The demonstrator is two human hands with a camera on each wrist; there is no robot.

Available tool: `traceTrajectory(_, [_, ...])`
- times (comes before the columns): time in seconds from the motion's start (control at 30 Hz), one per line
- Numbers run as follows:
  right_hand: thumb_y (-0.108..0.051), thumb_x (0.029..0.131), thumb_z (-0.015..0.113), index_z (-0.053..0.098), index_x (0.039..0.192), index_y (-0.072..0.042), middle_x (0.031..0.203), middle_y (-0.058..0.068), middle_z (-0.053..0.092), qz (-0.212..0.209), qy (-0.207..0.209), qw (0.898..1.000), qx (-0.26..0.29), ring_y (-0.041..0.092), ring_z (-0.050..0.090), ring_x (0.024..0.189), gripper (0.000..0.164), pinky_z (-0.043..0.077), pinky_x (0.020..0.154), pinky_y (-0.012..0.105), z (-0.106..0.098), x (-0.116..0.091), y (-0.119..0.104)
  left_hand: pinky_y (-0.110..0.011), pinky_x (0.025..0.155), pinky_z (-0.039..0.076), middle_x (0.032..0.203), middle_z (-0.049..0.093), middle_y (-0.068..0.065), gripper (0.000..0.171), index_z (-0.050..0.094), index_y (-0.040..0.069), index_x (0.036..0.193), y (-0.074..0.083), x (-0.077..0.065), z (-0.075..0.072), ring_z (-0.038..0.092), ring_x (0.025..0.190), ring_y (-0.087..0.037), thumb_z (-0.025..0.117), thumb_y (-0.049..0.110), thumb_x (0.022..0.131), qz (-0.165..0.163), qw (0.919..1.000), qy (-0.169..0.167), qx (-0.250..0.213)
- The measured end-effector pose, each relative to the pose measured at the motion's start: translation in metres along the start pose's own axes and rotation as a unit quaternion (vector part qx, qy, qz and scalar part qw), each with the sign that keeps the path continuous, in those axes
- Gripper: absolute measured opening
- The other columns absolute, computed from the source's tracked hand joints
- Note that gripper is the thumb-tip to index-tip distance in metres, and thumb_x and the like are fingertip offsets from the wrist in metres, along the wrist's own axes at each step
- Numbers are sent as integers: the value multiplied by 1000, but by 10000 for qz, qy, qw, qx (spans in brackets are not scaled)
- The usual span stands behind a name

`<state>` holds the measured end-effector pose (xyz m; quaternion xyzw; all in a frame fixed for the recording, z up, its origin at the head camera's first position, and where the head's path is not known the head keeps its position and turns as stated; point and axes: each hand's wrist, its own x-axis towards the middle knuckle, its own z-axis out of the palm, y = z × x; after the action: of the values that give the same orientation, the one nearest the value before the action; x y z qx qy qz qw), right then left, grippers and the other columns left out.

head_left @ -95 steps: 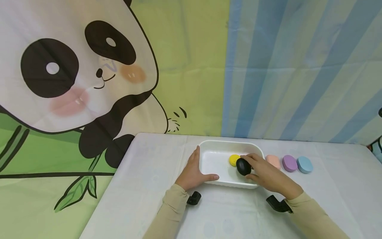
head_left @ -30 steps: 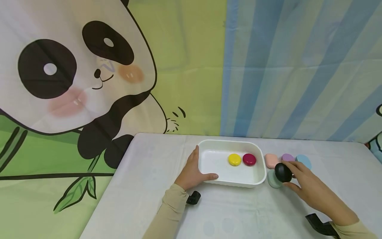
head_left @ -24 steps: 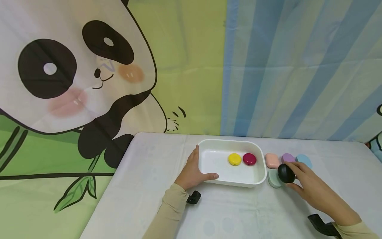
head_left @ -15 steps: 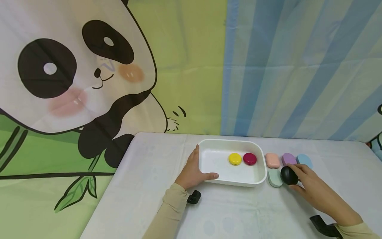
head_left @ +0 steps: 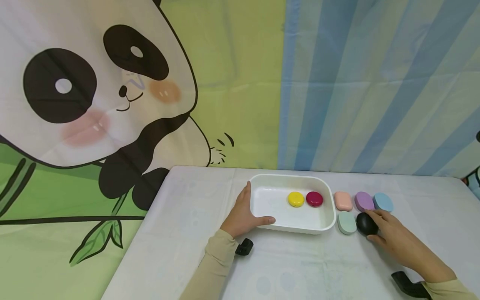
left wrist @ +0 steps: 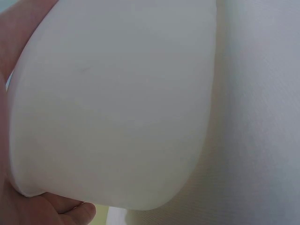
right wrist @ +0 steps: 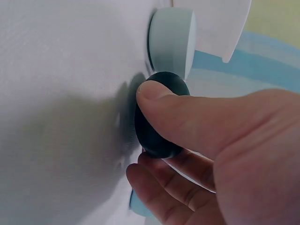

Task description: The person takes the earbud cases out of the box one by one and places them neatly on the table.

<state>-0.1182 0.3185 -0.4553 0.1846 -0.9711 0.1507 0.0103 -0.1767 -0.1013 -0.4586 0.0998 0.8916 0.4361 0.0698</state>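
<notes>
In the head view my left hand [head_left: 241,214] grips the near left corner of a white plastic tray [head_left: 292,227]. Its fingers lie along the left wall, its thumb over the front rim; the left wrist view shows the tray's outer wall [left wrist: 117,103] close up. A yellow round piece [head_left: 296,199] and a dark red one [head_left: 314,198] lie side by side inside. To the tray's right, my right hand [head_left: 399,237] pinches a glossy black oval piece [head_left: 366,224] between thumb and fingers. It sits close over the white cloth, beside a mint-green piece [right wrist: 171,40].
Behind the black piece stand a pink rounded-square piece [head_left: 343,201], a purple one [head_left: 364,201] and a light blue one [head_left: 383,202] in a row. White cloth [head_left: 292,271] covers the table. A panda-print curtain [head_left: 240,83] hangs along its back edge.
My right hand has carried the black piece out from over the tray, then down and slightly right past the mint-green piece, which now shows fully. My left hand has stayed on the tray.
</notes>
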Motion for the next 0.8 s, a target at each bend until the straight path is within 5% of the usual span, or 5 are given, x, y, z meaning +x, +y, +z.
traceTrajectory(0.6, [-13,85,80,44,135,21,132,44,44,351,-410,9984,157,61,47,117,70,44,92,67,-4,3,8,-51,115,31,168,12,-10,139,0,15,163,0,-1,-1,24,149,-29,88,62,66,-24,10000,6,5])
traceTrajectory(0.8, [-16,82,83,46,135,18,127,41,48,292,-219,9990,243,50,61,102,74,51,83,61,-10,-1,7,-52,115,31,167,12,-10,139,1,13,163,1,-1,-1,25,148,-30,88,61,66,-11,10000,3,23])
